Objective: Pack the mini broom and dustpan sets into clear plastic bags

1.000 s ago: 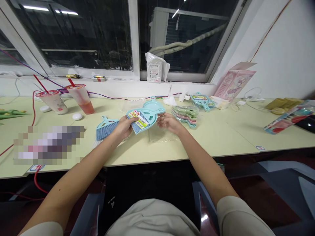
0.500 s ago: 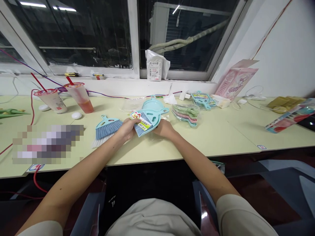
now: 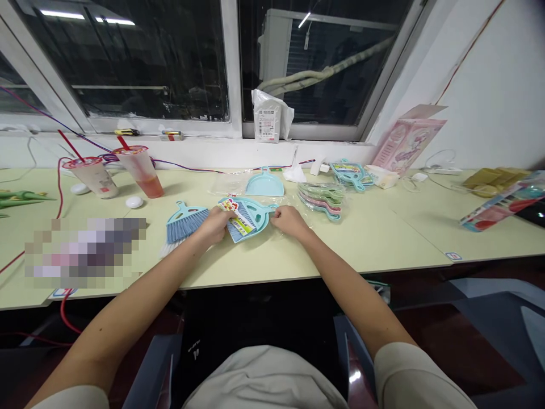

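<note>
A light-blue dustpan and brush set [image 3: 258, 213] with blue-grey bristles and a printed label card [image 3: 243, 223] is tilted above the table. My left hand [image 3: 216, 223] grips its bristle side, thumb over the card. At the handle end, my right hand [image 3: 290, 221] is closed, its fingertips against the handle tip; clear plastic shows around there. Just left of my left hand lies a loose blue brush [image 3: 186, 222], partly behind my forearm. Beyond the set, a separate light-blue dustpan [image 3: 264, 185] lies on the table.
Bagged dustpan sets in green, pink and blue [image 3: 322, 199] lie right of my hands, with another blue bagged set [image 3: 349, 174] behind. Two drink cups with straws [image 3: 142, 173] stand at left. A pink box [image 3: 409, 142] leans by the wall. A clear plastic bag [image 3: 230, 182] lies behind.
The held set has come lower and nearer, uncovering more of the dustpan behind it. My right hand has moved from beneath the set to its handle end.
</note>
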{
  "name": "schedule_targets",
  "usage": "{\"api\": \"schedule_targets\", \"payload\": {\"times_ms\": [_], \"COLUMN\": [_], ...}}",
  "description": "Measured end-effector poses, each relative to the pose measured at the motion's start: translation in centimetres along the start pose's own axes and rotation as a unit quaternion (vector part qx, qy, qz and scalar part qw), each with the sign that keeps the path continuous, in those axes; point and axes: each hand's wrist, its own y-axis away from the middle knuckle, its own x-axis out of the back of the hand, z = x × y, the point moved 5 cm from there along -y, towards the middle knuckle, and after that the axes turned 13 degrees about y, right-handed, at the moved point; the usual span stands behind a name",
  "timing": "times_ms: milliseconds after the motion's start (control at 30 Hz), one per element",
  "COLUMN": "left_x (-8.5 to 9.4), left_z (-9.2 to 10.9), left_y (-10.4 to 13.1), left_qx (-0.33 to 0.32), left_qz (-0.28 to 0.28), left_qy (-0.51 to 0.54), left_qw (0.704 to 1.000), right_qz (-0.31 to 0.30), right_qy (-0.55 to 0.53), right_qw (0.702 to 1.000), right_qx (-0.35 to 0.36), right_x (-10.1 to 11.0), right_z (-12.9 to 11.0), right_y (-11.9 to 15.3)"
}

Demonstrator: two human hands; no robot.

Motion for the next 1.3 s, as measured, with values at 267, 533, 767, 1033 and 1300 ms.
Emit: {"api": "schedule_targets", "payload": {"times_ms": [267, 533, 767, 1033, 1300], "left_x": [0.9, 1.6, 1.5, 1.4, 0.7], "left_z": [1.4, 1.7, 1.8, 2.4, 1.7], "left_y": [0.0, -0.1, -0.3, -0.7, -0.4], "left_qx": [-0.014, 0.019, -0.002, -0.026, 0.006], "left_qz": [0.010, 0.050, 0.041, 0.042, 0.024], "left_qy": [-0.082, -0.067, -0.110, -0.062, -0.029], "left_qw": [0.996, 0.996, 0.993, 0.997, 0.999], "right_qz": [0.020, 0.047, 0.085, 0.079, 0.087], "right_qy": [0.040, 0.042, 0.000, 0.010, 0.003], "right_qw": [0.997, 0.994, 0.996, 0.990, 0.989], "right_qx": [-0.066, -0.094, -0.021, 0.112, 0.122], "right_x": [0.5, 0.5, 1.4, 1.3, 0.7], "right_z": [1.4, 2.2, 0.4, -2.0, -2.1], "right_y": [-0.3, -0.6, 0.1, 1.1, 1.1]}}
